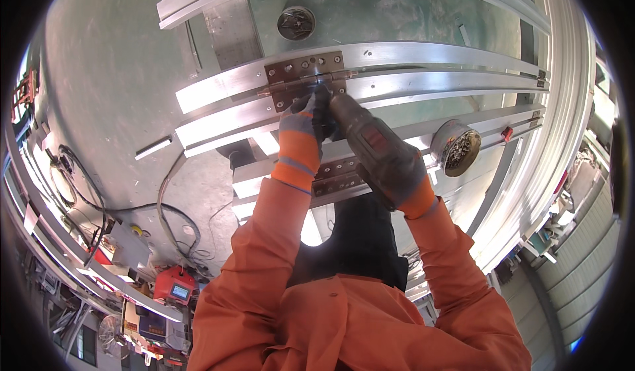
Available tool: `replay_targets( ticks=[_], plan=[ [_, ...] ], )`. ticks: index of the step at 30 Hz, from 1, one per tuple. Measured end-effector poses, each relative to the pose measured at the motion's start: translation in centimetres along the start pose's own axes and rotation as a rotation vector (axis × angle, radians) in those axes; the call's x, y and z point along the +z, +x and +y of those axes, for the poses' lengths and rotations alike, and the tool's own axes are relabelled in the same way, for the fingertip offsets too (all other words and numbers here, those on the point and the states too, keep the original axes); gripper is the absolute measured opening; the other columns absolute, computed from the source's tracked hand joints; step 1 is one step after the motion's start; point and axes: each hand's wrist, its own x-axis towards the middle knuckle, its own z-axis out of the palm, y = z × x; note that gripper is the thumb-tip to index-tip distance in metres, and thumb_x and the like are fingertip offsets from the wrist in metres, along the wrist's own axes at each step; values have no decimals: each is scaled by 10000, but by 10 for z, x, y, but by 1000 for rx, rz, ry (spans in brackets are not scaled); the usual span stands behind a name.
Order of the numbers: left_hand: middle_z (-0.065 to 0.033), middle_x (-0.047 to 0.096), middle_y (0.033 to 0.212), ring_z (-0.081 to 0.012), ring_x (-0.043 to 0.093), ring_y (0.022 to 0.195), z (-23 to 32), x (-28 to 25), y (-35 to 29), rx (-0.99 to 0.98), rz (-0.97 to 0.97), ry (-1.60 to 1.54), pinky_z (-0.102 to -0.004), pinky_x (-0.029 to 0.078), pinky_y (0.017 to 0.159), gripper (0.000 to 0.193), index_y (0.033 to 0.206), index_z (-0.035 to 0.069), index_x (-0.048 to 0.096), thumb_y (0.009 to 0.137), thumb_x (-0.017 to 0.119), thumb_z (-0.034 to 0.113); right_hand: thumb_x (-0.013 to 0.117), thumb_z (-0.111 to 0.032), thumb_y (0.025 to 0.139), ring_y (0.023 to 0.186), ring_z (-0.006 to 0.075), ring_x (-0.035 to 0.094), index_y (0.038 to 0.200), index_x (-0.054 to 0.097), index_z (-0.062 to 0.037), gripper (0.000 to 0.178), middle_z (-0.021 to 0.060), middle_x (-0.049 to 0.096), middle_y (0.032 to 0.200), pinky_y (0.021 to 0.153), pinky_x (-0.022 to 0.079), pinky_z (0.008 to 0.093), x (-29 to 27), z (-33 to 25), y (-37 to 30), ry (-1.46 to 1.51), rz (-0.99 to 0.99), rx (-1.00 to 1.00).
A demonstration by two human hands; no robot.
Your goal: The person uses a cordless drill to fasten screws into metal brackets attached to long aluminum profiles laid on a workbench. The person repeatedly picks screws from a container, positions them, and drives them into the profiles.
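A cordless drill [362, 126] is in my gloved right hand [400, 176], with its front end at the near edge of a dark metal hinge [286, 73]. The hinge lies open across two long silver metal profiles [423, 57], and screws or holes show in its leaves. My left hand [301, 129], in an orange and grey glove with dark fingers, is beside the drill's front end at the hinge. Its fingers are bent together; whatever they pinch is hidden. Nearer to me, a second dark hinge [337, 167] lies on another pair of profiles, partly behind my right hand.
A round can of small screws [462, 151] stands on the near profiles to the right. Another can of small metal parts [296, 24] is farther off. Long white profiles [562, 73] are stacked at the right. Cables [139, 209] and a red machine [175, 285] lie at the left.
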Motion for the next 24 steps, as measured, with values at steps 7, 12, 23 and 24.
replay_targets(
  ticks=[7, 12, 23, 24],
  plan=[
    [-127, 666, 1159, -261, 660, 1064, -27, 3, 47, 357, -127, -41, -351, 561, 888, 294, 1254, 21, 584, 965, 561, 67, 775, -346, 824, 909, 385, 697, 1099, 689, -19, 435, 210, 722, 958, 808, 558, 426, 13, 11, 49, -37, -36, 296],
    [-113, 635, 1218, -195, 652, 1097, -44, -7, 70, 563, -170, 448, -319, 557, 929, 324, 1323, 33, 561, 1009, 500, 75, 793, -389, 808, 894, 415, 683, 1104, 675, -3, 500, 226, 717, 963, 797, 556, 437, 19, 22, 51, 212, 42, 374],
    [-139, 697, 1036, -354, 667, 973, -34, 2, 70, 633, -37, 583, -404, 546, 817, 298, 1094, 97, 609, 811, 699, 120, 725, -170, 860, 1121, 320, 648, 1334, 572, -17, 521, 185, 653, 1259, 951, 526, 357, 0, -2, 75, 324, -34, 196],
    [-134, 697, 1035, -350, 666, 973, -35, 2, 68, 617, -49, 547, -402, 545, 818, 316, 1095, 98, 609, 799, 713, 131, 703, -123, 867, 1164, 298, 630, 1373, 541, -18, 542, 175, 630, 1309, 981, 512, 343, -3, -6, 78, 368, -33, 136]
  ],
)
